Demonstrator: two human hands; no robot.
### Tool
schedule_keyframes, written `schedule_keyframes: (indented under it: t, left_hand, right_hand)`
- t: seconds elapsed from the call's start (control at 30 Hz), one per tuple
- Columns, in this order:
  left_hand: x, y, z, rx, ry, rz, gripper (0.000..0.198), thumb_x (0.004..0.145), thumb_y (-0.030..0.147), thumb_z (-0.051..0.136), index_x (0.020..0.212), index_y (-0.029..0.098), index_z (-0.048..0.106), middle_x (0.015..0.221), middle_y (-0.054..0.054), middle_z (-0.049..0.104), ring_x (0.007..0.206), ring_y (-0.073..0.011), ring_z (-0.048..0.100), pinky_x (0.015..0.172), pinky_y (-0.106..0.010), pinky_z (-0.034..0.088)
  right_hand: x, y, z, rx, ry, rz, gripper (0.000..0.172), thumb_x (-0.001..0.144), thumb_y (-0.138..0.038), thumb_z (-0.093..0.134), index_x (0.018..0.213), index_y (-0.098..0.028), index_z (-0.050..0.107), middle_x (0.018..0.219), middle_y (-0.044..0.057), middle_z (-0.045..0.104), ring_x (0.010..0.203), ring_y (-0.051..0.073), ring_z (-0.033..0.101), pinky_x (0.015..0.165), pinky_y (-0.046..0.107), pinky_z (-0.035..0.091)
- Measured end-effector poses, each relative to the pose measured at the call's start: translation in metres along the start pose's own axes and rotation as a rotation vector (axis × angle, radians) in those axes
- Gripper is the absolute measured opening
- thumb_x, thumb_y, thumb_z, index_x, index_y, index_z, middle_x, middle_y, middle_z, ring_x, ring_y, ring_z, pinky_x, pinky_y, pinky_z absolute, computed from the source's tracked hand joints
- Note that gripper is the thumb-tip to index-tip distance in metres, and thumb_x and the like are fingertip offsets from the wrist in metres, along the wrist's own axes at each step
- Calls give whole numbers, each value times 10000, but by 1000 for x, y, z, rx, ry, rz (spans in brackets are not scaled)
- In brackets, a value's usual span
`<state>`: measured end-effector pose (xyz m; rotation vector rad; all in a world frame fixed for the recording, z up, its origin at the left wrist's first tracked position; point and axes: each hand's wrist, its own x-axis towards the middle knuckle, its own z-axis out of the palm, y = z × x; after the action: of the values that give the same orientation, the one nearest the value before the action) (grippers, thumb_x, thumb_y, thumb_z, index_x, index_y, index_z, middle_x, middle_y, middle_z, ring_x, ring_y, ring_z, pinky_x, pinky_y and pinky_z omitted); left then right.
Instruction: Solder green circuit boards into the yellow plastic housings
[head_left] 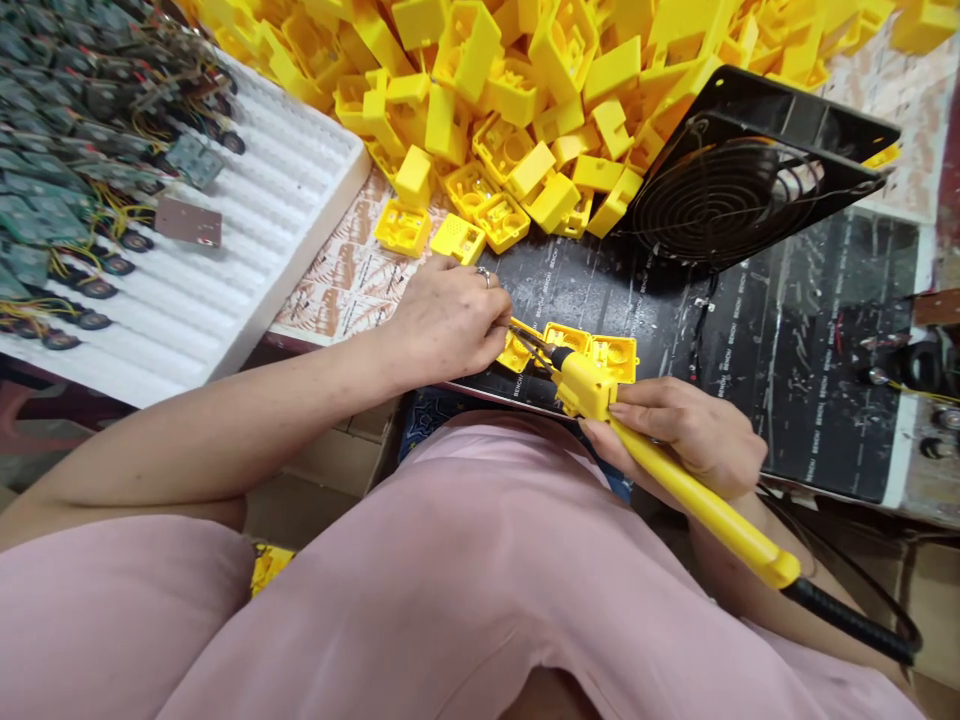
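Observation:
My right hand (686, 430) is wrapped round the yellow handle of a soldering iron (697, 500), whose metal tip points left. A yellow block (589, 385) sits at the front of the handle; I cannot tell whether it is part of the iron or a separate case. My left hand (457, 315), a ring on one finger, is closed beside the tip. Whatever its fingertips pinch is hidden. Small open yellow plastic cases (613, 358) lie in a row on the black bench mat (810, 380), partly under the iron and close to both hands.
A big heap of yellow plastic cases (555, 200) covers the back of the bench. A black fan (720, 190) stands tilted at the right of it. Green circuit boards with wires (52, 215) fill a white foam tray (285, 200) on the left. The iron's black cord (855, 615) trails right.

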<state>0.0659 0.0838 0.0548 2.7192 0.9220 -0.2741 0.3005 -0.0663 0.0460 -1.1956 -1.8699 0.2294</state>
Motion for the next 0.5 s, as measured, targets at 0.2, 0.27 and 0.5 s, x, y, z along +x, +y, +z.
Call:
schedule_keyframes:
  t: [0.2,0.27,0.5]
  left_hand:
    - [3,0,-2,10,-50,-24,307,921,272,542,914,181,836,860,-121,807,871,-323,771,774,-443,478]
    - [4,0,-2,36,-63,-25,320,928,280,532,915,181,835,851,-116,805,855,-312,770,742,-425,463]
    - [7,2,-8,73,-118,-30,293,926,272,546,910,187,826,842,-101,800,843,-289,760,722,-398,439]
  right_hand:
    - [0,0,-13,50,-88,56,203,964,-207,877,950,-249,679,803,-20,791,636,143,756,571,240,640]
    - [-1,2,-17,49,-45,119,165,991,-192,824,921,-251,687,790,-10,780,634,148,757,539,237,623]
    - [-11,6,-16,63,105,159,305,893,-155,917,1137,-267,772,839,-8,798,654,188,765,511,277,625]
